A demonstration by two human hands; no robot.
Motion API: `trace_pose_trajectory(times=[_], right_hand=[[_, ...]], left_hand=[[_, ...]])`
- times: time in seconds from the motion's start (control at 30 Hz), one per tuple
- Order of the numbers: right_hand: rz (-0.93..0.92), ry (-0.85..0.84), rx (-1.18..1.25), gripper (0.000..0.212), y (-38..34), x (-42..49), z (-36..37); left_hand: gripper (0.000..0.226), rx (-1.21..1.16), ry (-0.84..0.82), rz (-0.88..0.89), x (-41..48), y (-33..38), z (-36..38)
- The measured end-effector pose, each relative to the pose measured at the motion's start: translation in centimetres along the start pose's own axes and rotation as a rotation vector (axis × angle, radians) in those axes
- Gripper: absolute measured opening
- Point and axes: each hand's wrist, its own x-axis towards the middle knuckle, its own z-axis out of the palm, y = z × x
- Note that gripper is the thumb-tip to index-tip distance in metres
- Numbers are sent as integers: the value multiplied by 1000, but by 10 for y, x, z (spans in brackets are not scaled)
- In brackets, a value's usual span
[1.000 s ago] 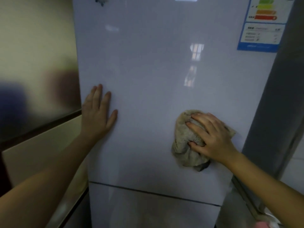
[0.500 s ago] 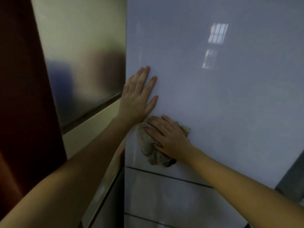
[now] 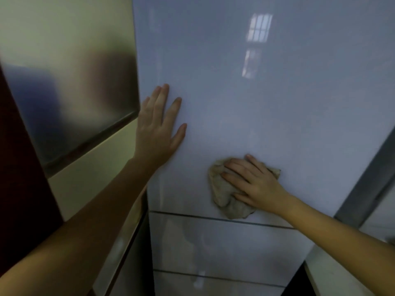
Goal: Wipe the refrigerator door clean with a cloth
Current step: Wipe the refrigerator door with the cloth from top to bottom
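Since half a second ago the right hand and the cloth under it have slid rightward across the refrigerator door. They sat tucked just below the left hand then and now lie apart from it, with bare door between. The left hand has kept its place by the door's left edge.

Head view: the left hand lies flat on the upper door panel, fingers straight and slightly fanned, holding nothing; its little-finger side sits just at the door's left edge. The right hand's fingers are spread and nearly straight, laid over the crumpled beige cloth and pressing it against the door rather than curling round it. The cloth sits low on the upper panel, right of centre, and its lower edge reaches the upper seam.

Open door surface stretches above the cloth and to its right as far as the grey metal strip that borders the door on that side. Left of the door stand a brushed metal panel and a cream cabinet front, with a dark red-brown surface at the far left.

Counted: two hands, one cloth, two horizontal seams, the lower seam near the bottom of the view, and so three door panels. Two bright window reflections show high on the upper panel.
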Motion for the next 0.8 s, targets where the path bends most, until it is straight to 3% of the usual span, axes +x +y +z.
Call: trace_pose_trajectory(times=[0.27,0.47,0.8], right_hand=[[114,83,-8,46,-10,-9,6],[60,156,51,40,-15,-2,17],[153,55,8,48,68,-146,-45]], left_hand=[[59,-6,-45,-30,-23,15,3],[59,43,-92,-90,-41,37,2],[60,51,-61,-195,-43,70,5]])
